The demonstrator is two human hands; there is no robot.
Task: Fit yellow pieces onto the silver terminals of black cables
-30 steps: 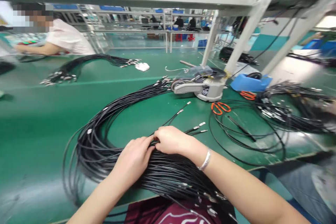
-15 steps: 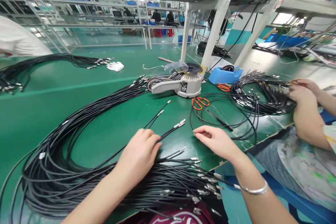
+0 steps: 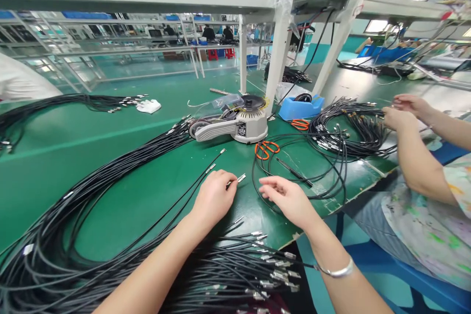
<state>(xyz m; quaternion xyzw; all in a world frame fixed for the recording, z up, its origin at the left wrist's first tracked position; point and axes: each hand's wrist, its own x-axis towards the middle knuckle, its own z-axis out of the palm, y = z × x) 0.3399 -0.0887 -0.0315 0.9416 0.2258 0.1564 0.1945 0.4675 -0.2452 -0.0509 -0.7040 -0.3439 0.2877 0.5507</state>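
My left hand point(image 3: 217, 195) is closed on a black cable close to its end, and the silver connector point(image 3: 241, 177) sticks out past the fingertips. To the right, my right hand point(image 3: 287, 200) hovers over the table with thumb and fingers apart and nothing visible between them. Two more cable ends point(image 3: 211, 168) lie on the green surface just beyond my left hand. A large bundle of black cables point(image 3: 121, 167) curves around from the left, and its many metal-tipped ends point(image 3: 279, 274) fan out below my hands.
A grey tape dispenser machine point(image 3: 250, 125) stands ahead, near orange-handled scissors point(image 3: 267, 149) and a black pen point(image 3: 294, 172). A blue tape holder point(image 3: 301, 107) sits by the shelf post. At right, a co-worker's hands point(image 3: 403, 113) are at a coiled cable bundle point(image 3: 331, 132). A white glove point(image 3: 148, 106) lies at left.
My left hand has moved up and right along the cable towards its connector end. My right hand's fingers have spread a little. The camera view has shifted.
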